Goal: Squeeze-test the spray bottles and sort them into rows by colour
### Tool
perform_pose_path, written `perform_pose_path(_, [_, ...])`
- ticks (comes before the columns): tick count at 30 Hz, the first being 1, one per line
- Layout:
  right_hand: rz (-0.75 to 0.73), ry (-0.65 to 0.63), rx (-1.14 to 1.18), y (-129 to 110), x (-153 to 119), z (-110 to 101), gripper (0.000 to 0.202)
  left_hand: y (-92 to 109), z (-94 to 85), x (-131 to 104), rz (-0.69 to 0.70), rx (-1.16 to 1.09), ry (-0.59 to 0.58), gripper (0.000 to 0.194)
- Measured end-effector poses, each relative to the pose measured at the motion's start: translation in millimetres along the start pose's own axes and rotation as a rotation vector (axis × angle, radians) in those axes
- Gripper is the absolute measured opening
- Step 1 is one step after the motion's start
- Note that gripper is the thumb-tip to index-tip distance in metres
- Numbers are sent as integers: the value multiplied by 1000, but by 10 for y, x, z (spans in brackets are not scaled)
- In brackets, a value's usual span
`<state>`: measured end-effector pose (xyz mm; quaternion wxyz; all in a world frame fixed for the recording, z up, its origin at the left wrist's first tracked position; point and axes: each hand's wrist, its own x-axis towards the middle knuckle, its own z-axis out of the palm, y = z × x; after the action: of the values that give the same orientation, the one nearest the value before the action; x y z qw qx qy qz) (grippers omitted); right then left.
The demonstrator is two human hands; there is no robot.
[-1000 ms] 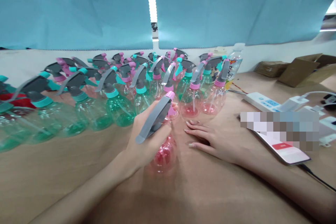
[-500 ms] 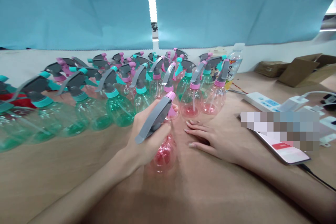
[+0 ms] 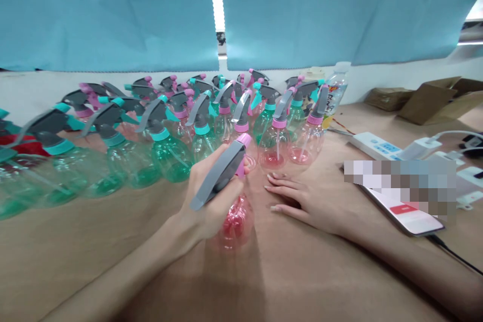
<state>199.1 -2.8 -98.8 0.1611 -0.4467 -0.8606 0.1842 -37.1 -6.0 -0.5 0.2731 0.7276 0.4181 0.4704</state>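
Note:
My left hand (image 3: pixel 209 196) is wrapped round the neck and trigger of a clear pink spray bottle (image 3: pixel 238 224), which stands on the table. Its grey spray head (image 3: pixel 219 173) rises above the fist, with the pink nozzle (image 3: pixel 244 140) pointing away from me. Reddish colour shows in the lower part of the bottle; the fingers hide its neck. Just to the right, my right hand (image 3: pixel 298 198) rests on the table with its fingers stretched out, holding nothing. Beyond both hands stand more spray bottles, among them a green one (image 3: pixel 171 158) and a pink one (image 3: pixel 274 148).
Several rows of green and pink spray bottles fill the back and left. At right lie a phone (image 3: pixel 413 221) on a cable and a white power strip (image 3: pixel 377 146) with chargers. A labelled drink bottle (image 3: pixel 337 88) and an open cardboard box (image 3: pixel 430 100) stand behind.
The pink trigger sits closer in toward my left hand than before, with the fingers curled slightly tighter. The bottle stays in place, and my right hand has not moved.

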Motion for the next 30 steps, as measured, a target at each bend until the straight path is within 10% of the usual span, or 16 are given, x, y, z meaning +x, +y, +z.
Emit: perform_pose_path(30, [-48, -11, 6, -238, -32, -298, 63, -8, 221, 49, 45, 14, 17, 15])
